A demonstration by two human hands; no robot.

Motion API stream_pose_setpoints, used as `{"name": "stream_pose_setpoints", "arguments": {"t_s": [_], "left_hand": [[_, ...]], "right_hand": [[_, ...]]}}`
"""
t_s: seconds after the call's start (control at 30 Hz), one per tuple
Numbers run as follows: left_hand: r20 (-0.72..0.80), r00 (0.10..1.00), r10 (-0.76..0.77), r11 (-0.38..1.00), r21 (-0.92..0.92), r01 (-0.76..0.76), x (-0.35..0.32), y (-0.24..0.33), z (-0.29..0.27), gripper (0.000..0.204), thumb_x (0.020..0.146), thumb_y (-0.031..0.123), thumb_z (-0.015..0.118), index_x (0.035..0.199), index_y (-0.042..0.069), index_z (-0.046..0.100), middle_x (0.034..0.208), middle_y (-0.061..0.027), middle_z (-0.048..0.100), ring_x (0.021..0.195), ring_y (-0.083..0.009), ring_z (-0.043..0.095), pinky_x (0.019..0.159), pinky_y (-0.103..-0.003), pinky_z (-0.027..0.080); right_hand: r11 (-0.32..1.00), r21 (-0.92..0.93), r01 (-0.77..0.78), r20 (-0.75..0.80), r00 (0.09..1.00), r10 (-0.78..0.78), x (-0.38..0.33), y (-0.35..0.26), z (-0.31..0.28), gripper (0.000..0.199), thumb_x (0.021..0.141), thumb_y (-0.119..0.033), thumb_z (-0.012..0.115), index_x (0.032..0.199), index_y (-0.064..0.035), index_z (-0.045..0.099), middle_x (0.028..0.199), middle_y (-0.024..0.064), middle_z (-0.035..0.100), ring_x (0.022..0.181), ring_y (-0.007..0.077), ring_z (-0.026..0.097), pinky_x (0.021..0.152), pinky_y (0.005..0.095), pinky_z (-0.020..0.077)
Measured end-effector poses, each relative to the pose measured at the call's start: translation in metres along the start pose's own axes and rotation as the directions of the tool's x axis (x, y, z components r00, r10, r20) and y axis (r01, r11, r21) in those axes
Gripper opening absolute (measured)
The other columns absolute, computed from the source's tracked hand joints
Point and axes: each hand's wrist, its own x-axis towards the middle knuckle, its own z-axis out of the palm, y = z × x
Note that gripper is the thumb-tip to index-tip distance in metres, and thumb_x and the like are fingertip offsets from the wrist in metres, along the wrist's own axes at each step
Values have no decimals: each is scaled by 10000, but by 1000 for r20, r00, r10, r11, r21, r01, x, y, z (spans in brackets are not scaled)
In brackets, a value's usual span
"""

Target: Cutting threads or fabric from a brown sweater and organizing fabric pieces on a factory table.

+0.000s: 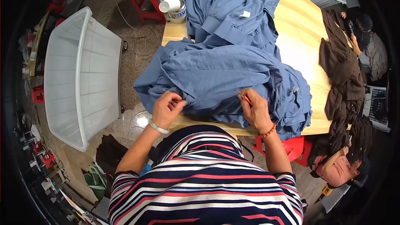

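Observation:
A blue garment (216, 68) lies rumpled across the near part of the wooden table, its near edge drooping toward me. At its lower left edge my left hand (167, 109) is closed, thumb and fingers drawn together; whatever is between them is too small or hidden to make out. My right hand (256, 110) is wrapped round small thread snips (246, 98) with an orange handle. Their thin metal points rest over the cloth, right of its middle. Beyond this garment rises a heap of more blue garments (233, 0), with a small white tag (244, 14) on one.
A large white wheeled bin (100, 54) stands at the left. A white cup (169, 4) lies tipped at the table's (296, 29) far left corner. Dark brown garments (343, 71) hang over the right edge. Two people (337, 168) are at the right. A red stool (296, 148) sits underneath.

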Motion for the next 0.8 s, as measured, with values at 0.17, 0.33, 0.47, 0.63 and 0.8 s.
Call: {"name": "stream_pose_setpoints", "arguments": {"t_s": [0.17, 0.33, 0.47, 0.63, 0.8], "left_hand": [[-70, 935, 349, 894, 323, -310, -5, -6, 20, 265, 793, 153, 762, 956, 0, 621, 815, -78, 585, 753, -155, 594, 698, -270, 470], [257, 916, -310, 736, -545, 402, 0, 3, 11, 116, 905, 99, 648, 979, 10, 659, 888, -33, 673, 816, -127, 609, 762, -274, 487], [444, 818, -367, 47, -869, 493, 25, 48, 3, 171, 948, 92, 591, 1095, 14, 630, 1085, -60, 666, 970, -159, 641, 904, -301, 509], [374, 889, -264, -128, -927, 352, 61, 93, 29, 190, 973, 111, 551, 1137, 30, 600, 1149, -67, 635, 1106, -187, 598, 1012, -367, 460], [367, 904, -220, -143, -929, 343, 86, 114, 59, 252, 966, 120, 564, 1196, 18, 553, 1208, -98, 614, 1165, -222, 569, 1055, -411, 430]], "right_hand": [[1000, 2, 1, 43, 999, -1, 19, 6, 11, 74, 901, -58, 564, 941, 2, 583, 801, 165, 632, 671, 330, 612, 620, 348, 480], [999, 36, -15, 5, 1000, 15, 27, 0, 12, 72, 905, -47, 548, 950, -2, 582, 825, 127, 663, 688, 254, 638, 645, 321, 495], [970, 241, -29, 7, 1000, 28, 10, -31, 17, 126, 813, -101, 703, 842, -31, 601, 730, 56, 631, 627, 127, 569, 572, 267, 449], [886, 457, -71, -39, 994, 100, -23, -54, 59, 378, 747, -191, 820, 1011, -25, 608, 886, 84, 633, 668, 167, 605, 607, 278, 484], [815, 568, -111, -227, 931, 284, -19, -47, 87, 409, 791, -174, 791, 1095, -2, 580, 897, 48, 627, 681, 73, 557, 601, 223, 452]]}}
